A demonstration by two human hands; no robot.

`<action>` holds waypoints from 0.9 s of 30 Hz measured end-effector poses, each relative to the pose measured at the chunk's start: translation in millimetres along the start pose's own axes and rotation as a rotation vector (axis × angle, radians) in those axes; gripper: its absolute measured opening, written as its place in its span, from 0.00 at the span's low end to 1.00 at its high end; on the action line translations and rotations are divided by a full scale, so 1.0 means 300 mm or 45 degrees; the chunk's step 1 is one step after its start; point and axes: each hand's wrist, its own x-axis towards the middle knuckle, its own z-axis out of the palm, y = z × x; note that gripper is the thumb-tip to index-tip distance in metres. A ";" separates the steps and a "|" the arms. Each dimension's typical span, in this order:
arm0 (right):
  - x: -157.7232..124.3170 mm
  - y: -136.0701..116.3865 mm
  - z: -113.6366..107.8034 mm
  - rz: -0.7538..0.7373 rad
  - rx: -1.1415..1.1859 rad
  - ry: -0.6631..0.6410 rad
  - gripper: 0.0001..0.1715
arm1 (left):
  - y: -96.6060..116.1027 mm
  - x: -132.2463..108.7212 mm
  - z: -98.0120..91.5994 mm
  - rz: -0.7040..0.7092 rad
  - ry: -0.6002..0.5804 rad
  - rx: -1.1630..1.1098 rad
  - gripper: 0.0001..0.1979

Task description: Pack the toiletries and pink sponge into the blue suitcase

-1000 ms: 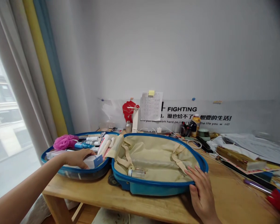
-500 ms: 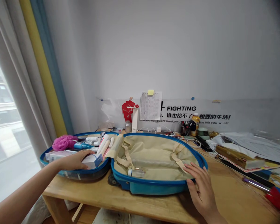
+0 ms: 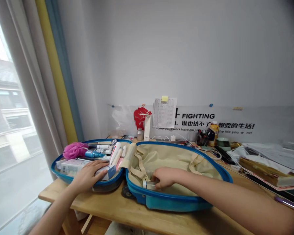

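Observation:
A blue suitcase [image 3: 176, 203] lies unfolded on the wooden table, its two halves side by side. Over a small white and blue box [image 3: 110, 172] in the left half rests my left hand [image 3: 88, 173], fingers stretched out flat. My right hand [image 3: 164, 177] reaches down into the beige-lined right half, fingers curled around the far end of a small clear bottle [image 3: 149, 185] with a white and blue cap. Around my left hand lie a pink bath puff [image 3: 74, 150], a blue bottle [image 3: 95, 153], a white tube with red marks [image 3: 115, 152] and a larger pale box [image 3: 70, 166].
Beige straps [image 3: 138, 169] hang inside the right half. Behind stand a small glass jar [image 3: 139, 134] and a yellow-labelled bottle [image 3: 212, 134]. Papers and a brown pouch [image 3: 258, 169] crowd the table's right side. A grey curtain [image 3: 36, 81] hangs at the left, by the window.
My right hand has left the suitcase's right rim and moved left and in, to the clear bottle. My left hand stays at the white and blue box. The view has shifted slightly left.

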 end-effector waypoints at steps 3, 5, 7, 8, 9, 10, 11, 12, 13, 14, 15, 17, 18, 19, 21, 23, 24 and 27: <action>0.033 -0.029 0.023 0.019 -0.092 -0.027 0.20 | 0.007 -0.031 0.025 -0.033 0.198 0.029 0.25; 0.034 -0.045 0.031 0.023 -0.125 -0.010 0.20 | 0.007 -0.062 0.055 -0.050 0.353 0.040 0.24; 0.029 -0.057 0.037 0.022 -0.138 0.021 0.21 | 0.008 -0.096 0.092 -0.041 0.505 0.057 0.23; 0.026 -0.060 0.040 0.022 -0.140 0.038 0.21 | 0.009 -0.111 0.110 -0.036 0.576 0.070 0.22; 0.024 -0.061 0.043 0.022 -0.139 0.052 0.20 | 0.011 -0.124 0.126 -0.033 0.640 0.084 0.22; 0.022 -0.059 0.045 0.022 -0.135 0.061 0.19 | 0.014 -0.133 0.140 -0.036 0.703 0.096 0.22; 0.020 -0.055 0.047 0.023 -0.126 0.063 0.17 | 0.017 -0.140 0.150 -0.040 0.758 0.105 0.22; 0.018 -0.048 0.045 0.023 -0.113 0.060 0.15 | 0.020 -0.143 0.158 -0.040 0.803 0.108 0.22; 0.014 -0.038 0.041 0.023 -0.096 0.056 0.13 | 0.022 -0.145 0.164 -0.036 0.842 0.108 0.22; 0.008 -0.026 0.033 0.025 -0.075 0.058 0.13 | 0.025 -0.145 0.167 -0.031 0.868 0.104 0.22; 0.000 -0.013 0.020 0.027 -0.053 0.074 0.13 | 0.027 -0.144 0.170 -0.028 0.885 0.098 0.22; -0.021 0.011 -0.020 0.021 -0.014 0.146 0.14 | 0.030 -0.140 0.174 -0.034 0.898 0.084 0.22; -0.031 0.019 -0.047 0.013 0.000 0.199 0.14 | 0.031 -0.138 0.176 -0.038 0.907 0.078 0.22; -0.039 0.022 -0.078 0.003 0.006 0.256 0.14 | 0.032 -0.136 0.178 -0.042 0.914 0.074 0.22; -0.039 0.012 -0.144 -0.023 -0.012 0.372 0.15 | 0.034 -0.132 0.182 -0.044 0.934 0.072 0.22; -0.009 -0.022 -0.208 -0.063 -0.072 0.478 0.17 | 0.033 -0.131 0.186 -0.037 0.948 0.079 0.22; 0.017 -0.046 -0.236 -0.094 -0.117 0.520 0.18 | 0.032 -0.131 0.188 -0.033 0.953 0.084 0.22; 0.131 -0.128 -0.297 -0.216 -0.289 0.567 0.20 | 0.025 -0.133 0.193 -0.021 0.955 0.090 0.22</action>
